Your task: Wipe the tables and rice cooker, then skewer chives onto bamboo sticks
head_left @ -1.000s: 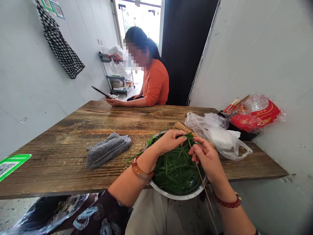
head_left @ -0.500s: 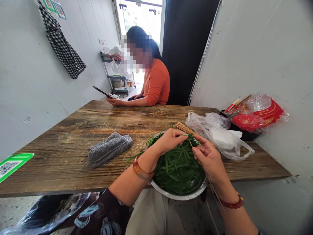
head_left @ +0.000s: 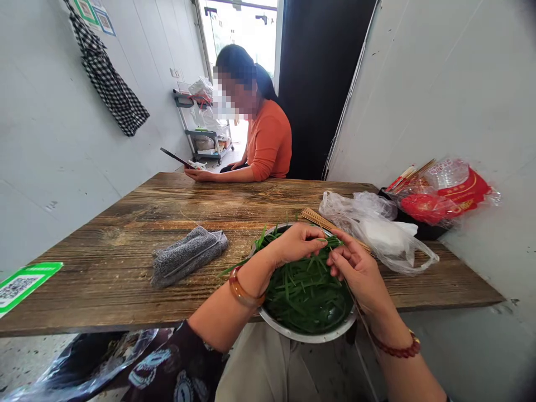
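The left hand's [head_left: 299, 244] fingers pinch a small leaf bunch [head_left: 334, 241] over the metal bowl [head_left: 310, 337]; the right hand's [head_left: 360, 273] fingers close on a thin stick [head_left: 350, 291] beside it. Whether the stick pierces the bunch cannot be told. One bunch is gathered; most work apparently remains, since loose leaves [head_left: 301, 296] fill the bowl and spare sticks [head_left: 314, 217] lie beyond on the bench [head_left: 125, 223].

And the hands close up: the left hand [head_left: 300, 245] eases toward the right hand [head_left: 359, 271], whose index finger now straightens along the bunched leaves [head_left: 334, 241]. The skewer [head_left: 357, 307], a second ago plain between them, mostly slips from sight there.
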A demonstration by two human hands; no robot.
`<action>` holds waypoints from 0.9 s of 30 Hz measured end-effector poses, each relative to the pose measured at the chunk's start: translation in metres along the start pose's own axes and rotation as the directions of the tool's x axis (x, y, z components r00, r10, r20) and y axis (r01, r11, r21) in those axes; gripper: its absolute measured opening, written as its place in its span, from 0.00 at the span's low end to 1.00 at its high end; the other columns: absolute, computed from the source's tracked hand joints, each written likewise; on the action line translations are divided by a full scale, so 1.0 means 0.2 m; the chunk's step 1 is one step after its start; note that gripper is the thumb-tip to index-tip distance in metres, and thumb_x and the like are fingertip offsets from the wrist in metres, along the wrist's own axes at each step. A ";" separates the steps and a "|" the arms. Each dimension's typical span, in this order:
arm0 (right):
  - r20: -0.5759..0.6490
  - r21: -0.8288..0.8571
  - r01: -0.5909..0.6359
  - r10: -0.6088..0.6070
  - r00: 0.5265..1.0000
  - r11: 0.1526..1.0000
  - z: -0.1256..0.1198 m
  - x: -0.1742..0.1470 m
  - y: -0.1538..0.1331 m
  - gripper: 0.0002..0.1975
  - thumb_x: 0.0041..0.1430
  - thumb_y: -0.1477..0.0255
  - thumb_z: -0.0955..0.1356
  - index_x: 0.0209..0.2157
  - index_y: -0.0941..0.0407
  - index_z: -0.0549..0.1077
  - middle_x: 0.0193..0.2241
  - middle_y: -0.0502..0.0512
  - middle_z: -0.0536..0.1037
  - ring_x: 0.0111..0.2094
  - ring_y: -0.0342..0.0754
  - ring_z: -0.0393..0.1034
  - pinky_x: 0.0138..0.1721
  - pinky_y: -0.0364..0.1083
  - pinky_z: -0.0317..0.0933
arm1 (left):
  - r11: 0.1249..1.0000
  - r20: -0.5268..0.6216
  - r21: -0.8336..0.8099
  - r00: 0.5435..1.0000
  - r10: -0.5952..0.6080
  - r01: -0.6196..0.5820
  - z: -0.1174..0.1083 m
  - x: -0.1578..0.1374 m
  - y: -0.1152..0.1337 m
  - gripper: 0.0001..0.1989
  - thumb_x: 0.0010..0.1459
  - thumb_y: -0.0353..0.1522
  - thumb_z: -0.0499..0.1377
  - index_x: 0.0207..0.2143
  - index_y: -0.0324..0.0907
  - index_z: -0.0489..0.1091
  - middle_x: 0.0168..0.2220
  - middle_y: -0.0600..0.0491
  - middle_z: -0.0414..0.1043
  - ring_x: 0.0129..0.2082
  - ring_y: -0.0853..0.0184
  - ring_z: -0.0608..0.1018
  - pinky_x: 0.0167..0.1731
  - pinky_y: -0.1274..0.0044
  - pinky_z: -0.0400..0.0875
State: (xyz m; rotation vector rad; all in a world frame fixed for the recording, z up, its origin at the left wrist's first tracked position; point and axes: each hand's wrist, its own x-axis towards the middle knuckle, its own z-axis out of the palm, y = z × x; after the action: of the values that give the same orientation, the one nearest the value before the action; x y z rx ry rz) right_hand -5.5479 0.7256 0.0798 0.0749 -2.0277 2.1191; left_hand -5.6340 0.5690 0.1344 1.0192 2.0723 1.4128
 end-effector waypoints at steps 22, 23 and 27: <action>-0.197 0.370 0.008 0.070 0.978 0.929 -0.02 0.03 0.00 0.19 0.54 0.55 0.72 0.39 0.56 0.73 0.12 0.40 0.63 0.10 0.33 0.49 0.11 0.34 0.42 | 0.858 0.287 -0.454 0.951 -0.114 0.240 -0.02 -0.03 -0.02 0.45 0.57 0.62 0.34 0.57 0.36 0.62 0.28 0.46 0.78 0.15 0.70 0.73 0.15 0.80 0.60; -0.197 0.374 0.005 0.075 0.977 0.927 -0.02 0.03 -0.01 0.20 0.54 0.55 0.72 0.39 0.56 0.73 0.12 0.40 0.63 0.10 0.33 0.49 0.11 0.34 0.42 | 0.857 0.316 -0.451 0.943 -0.109 0.250 -0.03 -0.03 -0.02 0.46 0.57 0.62 0.33 0.58 0.36 0.61 0.28 0.46 0.78 0.15 0.70 0.73 0.14 0.81 0.58; -0.244 0.436 0.033 0.083 0.966 0.899 -0.01 0.02 -0.01 0.17 0.53 0.57 0.73 0.33 0.56 0.72 0.12 0.39 0.61 0.11 0.32 0.48 0.11 0.34 0.42 | 0.838 0.362 -0.481 0.929 -0.078 0.258 -0.06 -0.03 -0.01 0.47 0.57 0.61 0.31 0.60 0.37 0.59 0.28 0.45 0.78 0.14 0.70 0.73 0.13 0.82 0.56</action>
State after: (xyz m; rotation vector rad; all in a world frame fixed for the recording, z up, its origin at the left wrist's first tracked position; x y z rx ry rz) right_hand -5.5521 0.7282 0.0828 -0.1525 -1.3887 2.4171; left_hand -5.6380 0.5570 0.1369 0.7512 1.3821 1.4761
